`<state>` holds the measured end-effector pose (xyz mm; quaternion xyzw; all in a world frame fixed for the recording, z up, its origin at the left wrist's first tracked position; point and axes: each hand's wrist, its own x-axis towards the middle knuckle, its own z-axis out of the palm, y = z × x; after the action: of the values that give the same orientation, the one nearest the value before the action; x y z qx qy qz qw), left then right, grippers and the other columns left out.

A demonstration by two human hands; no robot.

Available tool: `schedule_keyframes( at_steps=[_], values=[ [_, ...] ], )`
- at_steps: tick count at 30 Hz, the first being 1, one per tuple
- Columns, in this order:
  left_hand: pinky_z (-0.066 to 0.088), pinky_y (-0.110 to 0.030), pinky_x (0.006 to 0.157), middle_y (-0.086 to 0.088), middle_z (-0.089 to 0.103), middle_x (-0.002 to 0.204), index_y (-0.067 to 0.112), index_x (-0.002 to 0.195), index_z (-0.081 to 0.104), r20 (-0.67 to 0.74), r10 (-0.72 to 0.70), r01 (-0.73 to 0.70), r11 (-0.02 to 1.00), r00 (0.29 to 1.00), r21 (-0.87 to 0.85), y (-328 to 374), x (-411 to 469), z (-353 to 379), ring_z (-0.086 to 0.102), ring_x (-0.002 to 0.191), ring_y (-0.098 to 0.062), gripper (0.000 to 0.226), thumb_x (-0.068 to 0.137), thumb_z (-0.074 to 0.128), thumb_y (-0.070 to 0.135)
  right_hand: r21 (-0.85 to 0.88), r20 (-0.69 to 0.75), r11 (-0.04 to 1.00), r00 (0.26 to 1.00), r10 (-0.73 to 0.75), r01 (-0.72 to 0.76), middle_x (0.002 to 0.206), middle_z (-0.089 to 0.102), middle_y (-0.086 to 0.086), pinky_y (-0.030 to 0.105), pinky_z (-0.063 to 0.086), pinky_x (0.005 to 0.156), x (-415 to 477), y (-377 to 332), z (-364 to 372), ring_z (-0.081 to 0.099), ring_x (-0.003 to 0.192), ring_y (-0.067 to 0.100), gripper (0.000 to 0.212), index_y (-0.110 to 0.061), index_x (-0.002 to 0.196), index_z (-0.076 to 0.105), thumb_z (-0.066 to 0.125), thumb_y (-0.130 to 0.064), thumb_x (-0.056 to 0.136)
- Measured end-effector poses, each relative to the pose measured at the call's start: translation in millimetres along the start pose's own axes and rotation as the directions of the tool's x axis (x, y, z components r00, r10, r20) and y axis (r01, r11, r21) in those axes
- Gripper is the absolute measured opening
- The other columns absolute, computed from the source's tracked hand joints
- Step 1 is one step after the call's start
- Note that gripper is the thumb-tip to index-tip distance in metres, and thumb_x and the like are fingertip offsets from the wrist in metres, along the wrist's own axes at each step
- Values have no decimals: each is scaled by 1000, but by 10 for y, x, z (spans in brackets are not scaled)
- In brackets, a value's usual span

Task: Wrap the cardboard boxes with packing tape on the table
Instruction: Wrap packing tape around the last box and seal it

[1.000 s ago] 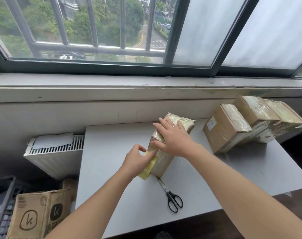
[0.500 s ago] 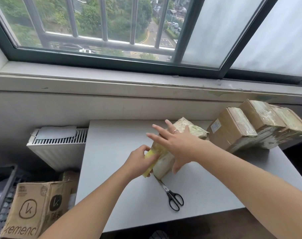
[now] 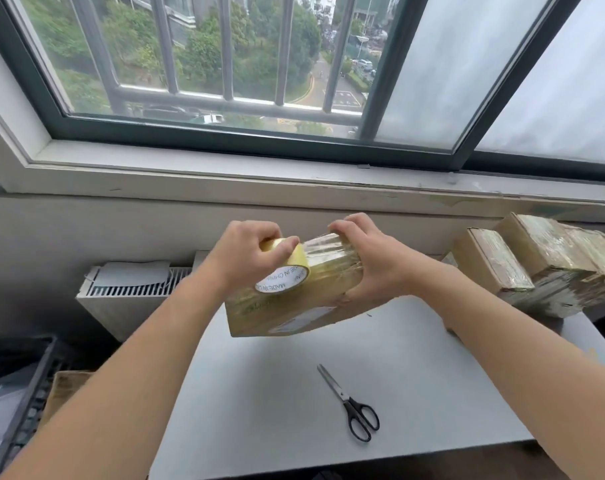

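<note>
A cardboard box [image 3: 294, 306] covered in glossy yellowish tape hangs in the air above the grey table [image 3: 415, 393]. My right hand [image 3: 373, 261] grips its right end, fingers curled over the top edge. My left hand [image 3: 249, 258] grips a roll of yellow packing tape [image 3: 287, 271] held against the box's upper left side; the roll's white core faces me. Three taped boxes [image 3: 536, 261] lean together at the table's far right.
Black-handled scissors [image 3: 353, 407] lie on the table in front of me. A white radiator [image 3: 128, 292] stands left of the table under the window sill. A cardboard carton [image 3: 65, 389] and a dark crate [image 3: 17, 393] sit on the floor at the left.
The box has been lifted off the table and turned so its long side faces me. My right hand moved from its top to its right end. The tape roll rose with my left hand.
</note>
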<state>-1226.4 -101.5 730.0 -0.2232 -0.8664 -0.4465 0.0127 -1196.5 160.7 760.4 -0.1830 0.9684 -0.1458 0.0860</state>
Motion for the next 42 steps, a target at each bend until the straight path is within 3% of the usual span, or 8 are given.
schedule_keyframes(
  at_steps=[4,9,15,19,23,28,39,42],
  values=[
    [31,-32,54,-1,45,54,9,59,53,58,-40,27,978,998,209,-212,141,-246,39,53,-16,52,93,69,44,203,-55,975,994,99,-86,135,26,-18,32,43,111,-74,412,70,44,122,8,110,-27,151,28,88,-34,60],
    [36,-31,54,1,51,56,15,58,56,163,-101,52,959,981,278,-335,316,-133,43,54,-16,48,93,70,45,262,20,957,992,127,-128,135,27,-19,21,37,113,-112,780,302,40,123,0,107,-27,151,30,88,-32,61],
    [32,-33,54,4,42,50,11,56,50,202,-162,72,917,966,393,-614,488,-42,38,51,-16,54,92,68,47,361,77,904,973,215,-229,140,29,-16,24,38,113,-243,1321,513,39,129,5,112,-26,154,25,91,-35,64],
    [30,-32,53,7,37,48,9,57,46,190,-192,106,916,963,387,-731,645,137,34,51,-15,57,90,71,48,371,125,896,970,210,-243,139,29,-18,24,38,113,-226,1564,534,39,130,5,111,-29,154,25,89,-34,64],
    [34,-32,54,4,44,50,9,57,53,205,-228,135,912,952,388,-756,774,357,40,51,-15,54,91,71,47,382,148,887,965,217,-258,140,30,-19,25,42,111,-204,1797,591,41,131,4,114,-31,152,25,92,-34,60],
    [32,-32,54,6,38,48,14,54,43,195,-268,185,914,943,362,-773,777,562,34,50,-12,57,91,72,46,394,163,882,964,208,-257,137,33,-18,22,45,107,-158,2016,676,44,126,3,111,-32,149,27,92,-32,59],
    [34,-30,54,2,46,50,15,56,45,235,-415,225,796,879,562,-880,902,522,45,53,-17,62,90,64,63,418,204,862,954,219,-287,133,33,-27,29,52,101,-24,2150,894,46,125,3,110,-41,145,28,93,-37,57],
    [34,-31,54,3,42,48,15,54,44,206,-400,255,826,893,502,-1000,863,536,41,51,-16,63,90,66,61,413,195,864,955,224,-287,131,33,-29,29,52,100,-22,2149,911,47,123,3,106,-43,142,28,93,-34,58]
  ],
)
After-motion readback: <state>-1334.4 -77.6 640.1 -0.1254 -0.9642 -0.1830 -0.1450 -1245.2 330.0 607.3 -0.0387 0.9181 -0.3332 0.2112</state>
